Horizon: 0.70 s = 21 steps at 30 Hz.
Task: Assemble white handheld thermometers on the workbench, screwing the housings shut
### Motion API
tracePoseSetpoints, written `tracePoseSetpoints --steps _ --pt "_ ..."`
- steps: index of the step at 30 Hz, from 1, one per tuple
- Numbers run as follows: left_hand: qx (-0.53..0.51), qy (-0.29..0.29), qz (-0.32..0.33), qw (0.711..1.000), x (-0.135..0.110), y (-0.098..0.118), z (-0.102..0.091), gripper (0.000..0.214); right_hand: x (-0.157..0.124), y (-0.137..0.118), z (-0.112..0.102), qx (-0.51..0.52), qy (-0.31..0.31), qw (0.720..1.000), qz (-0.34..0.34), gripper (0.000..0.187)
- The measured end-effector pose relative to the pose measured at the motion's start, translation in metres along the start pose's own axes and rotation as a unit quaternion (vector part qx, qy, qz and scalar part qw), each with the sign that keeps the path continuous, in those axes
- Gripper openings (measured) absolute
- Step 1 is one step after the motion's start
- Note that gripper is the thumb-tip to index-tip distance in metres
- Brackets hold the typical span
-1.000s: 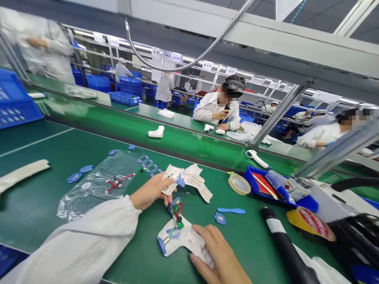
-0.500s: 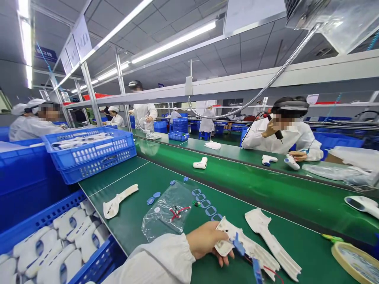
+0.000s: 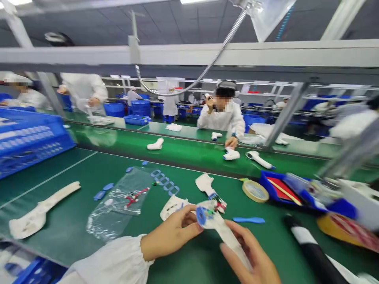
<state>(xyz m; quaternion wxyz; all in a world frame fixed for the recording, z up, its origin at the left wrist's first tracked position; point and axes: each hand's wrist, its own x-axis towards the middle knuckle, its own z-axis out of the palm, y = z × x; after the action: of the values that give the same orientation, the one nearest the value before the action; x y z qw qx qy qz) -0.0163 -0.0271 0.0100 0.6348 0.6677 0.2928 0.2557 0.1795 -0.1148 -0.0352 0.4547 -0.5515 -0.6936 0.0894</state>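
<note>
Green benches [image 3: 89,173], metal overhead rail [image 3: 189,55], grey ceiling [image 3: 177,23].

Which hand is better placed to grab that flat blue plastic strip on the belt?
Right, likely: the right hand lies nearest the flat blue plastic strip, though it holds the white plastic shell by its handle. The left hand pinches its head, farther away.

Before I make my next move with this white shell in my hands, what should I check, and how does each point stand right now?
1. Grip on the white shell: ok. The left hand pinches its head and the right hand holds its handle.
2. Blue ring in the head: present, but cannot tell if it is seated (blurred).
3. Second shell half: ok, lies just beyond the left hand.
4. Blue trigger piece: ok, lies free and untouched.
5. Tape roll: ok, apart from both hands.
</note>
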Motion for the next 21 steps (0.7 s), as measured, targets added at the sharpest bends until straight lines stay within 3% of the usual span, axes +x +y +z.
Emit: tracePoseSetpoints --steps 2,6,9,11,13,16,21 --pt "-0.097 -0.052 -0.001 0.994 0.01 0.002 0.013 0.04 0.001 -0.008 0.006 0.006 0.022 0.999 0.043 0.035" --pt "-0.197 -0.015 -0.03 0.98 0.023 -0.002 0.026 0.028 -0.008 -0.016 0.021 0.017 0.057 0.997 0.05 0.041" --pt "-0.285 -0.006 -0.085 0.955 0.026 -0.01 0.028 0.018 -0.016 -0.021 0.011 0.031 -0.008 0.999 0.024 0.039" --pt "-0.324 -0.013 -0.134 0.936 0.026 -0.016 0.03 0.016 -0.016 -0.026 -0.003 0.022 -0.034 0.998 0.037 0.027" --pt "-0.328 -0.026 -0.192 0.925 0.025 -0.022 0.032 0.019 -0.01 -0.032 -0.017 -0.01 -0.015 0.998 0.056 0.016" --pt "-0.276 -0.052 -0.25 0.927 0.022 -0.025 0.034 0.025 0.004 -0.036 -0.025 -0.067 0.003 0.997 0.044 0.015" --pt "-0.21 -0.109 -0.22 0.946 0.02 -0.025 0.033 0.033 0.022 -0.032 -0.011 -0.088 -0.049 0.993 0.057 0.019"
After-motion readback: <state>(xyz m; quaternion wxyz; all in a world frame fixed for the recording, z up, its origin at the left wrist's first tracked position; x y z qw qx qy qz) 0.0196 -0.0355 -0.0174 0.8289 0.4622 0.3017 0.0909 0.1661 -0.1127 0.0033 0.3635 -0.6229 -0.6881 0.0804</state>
